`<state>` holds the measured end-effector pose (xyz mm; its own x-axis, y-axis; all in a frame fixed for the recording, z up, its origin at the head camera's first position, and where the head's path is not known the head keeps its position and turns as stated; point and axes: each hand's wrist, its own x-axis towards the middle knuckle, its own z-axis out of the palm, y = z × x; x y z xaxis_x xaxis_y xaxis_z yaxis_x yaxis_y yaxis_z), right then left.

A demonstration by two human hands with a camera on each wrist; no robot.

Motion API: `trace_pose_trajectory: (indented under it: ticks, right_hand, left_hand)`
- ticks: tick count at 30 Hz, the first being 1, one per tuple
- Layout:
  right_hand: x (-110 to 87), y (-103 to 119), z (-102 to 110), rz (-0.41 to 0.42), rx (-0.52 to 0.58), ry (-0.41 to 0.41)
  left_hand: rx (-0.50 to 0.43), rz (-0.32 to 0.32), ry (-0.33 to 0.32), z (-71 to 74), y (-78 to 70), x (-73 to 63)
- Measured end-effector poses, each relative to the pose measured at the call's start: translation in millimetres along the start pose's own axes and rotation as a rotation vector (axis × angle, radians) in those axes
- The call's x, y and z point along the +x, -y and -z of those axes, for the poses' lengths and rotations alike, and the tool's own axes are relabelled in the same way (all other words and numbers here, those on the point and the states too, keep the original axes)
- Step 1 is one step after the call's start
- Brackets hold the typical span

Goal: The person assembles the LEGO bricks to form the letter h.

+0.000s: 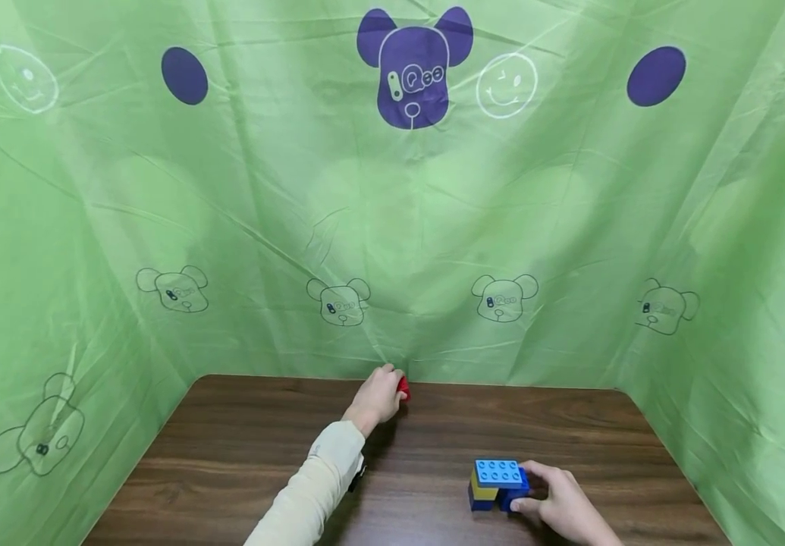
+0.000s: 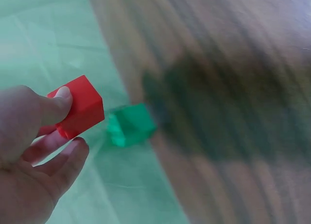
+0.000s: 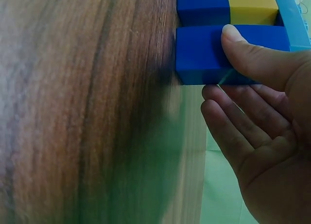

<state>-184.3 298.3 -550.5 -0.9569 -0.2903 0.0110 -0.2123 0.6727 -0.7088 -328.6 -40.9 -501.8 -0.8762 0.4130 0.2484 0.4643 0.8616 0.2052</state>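
Near the far table edge my left hand (image 1: pixel 377 393) pinches a red toy building block (image 1: pixel 403 387), thumb on one face and fingers beneath, as the left wrist view shows. Beside that red block (image 2: pixel 82 107) is a green block (image 2: pixel 132 125) at the table edge, hidden in the head view. My right hand (image 1: pixel 559 497) grips the right side of a small block structure at the front right. This structure has a light blue studded brick (image 1: pixel 498 472) across its top, yellow (image 1: pixel 485 493) and dark blue blocks at left, and a blue block (image 3: pixel 209 54) under my right thumb.
The brown wood-grain table (image 1: pixel 262 447) runs back to a green cloth (image 1: pixel 419 220) with printed bear heads, which hangs behind it and along both sides. My left sleeve (image 1: pixel 310 485) crosses the table's middle.
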Motion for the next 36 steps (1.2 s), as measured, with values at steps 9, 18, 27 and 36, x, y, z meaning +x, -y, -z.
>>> trace_pose_trajectory:
  ticks: [9, 18, 27, 36]
  right_hand:
    - [2.1, 0.6, 2.8, -0.009, 0.007, 0.010]
    - [4.4, 3.8, 4.2, -0.031, -0.014, 0.031]
    - [4.7, 4.0, 3.3, 0.043, -0.016, 0.007]
    - [2.5, 1.0, -1.1, 0.064, -0.009, 0.005]
  left_hand:
    - [-0.007, -0.156, 0.012, 46.7, -45.4, -1.5]
    - [-0.013, -0.308, 0.083, 79.1, -93.6, -18.4]
    - [0.013, -0.407, 0.144, 81.8, -123.3, -30.8]
    - [0.037, -0.428, 0.196, 62.4, -137.8, -42.7]
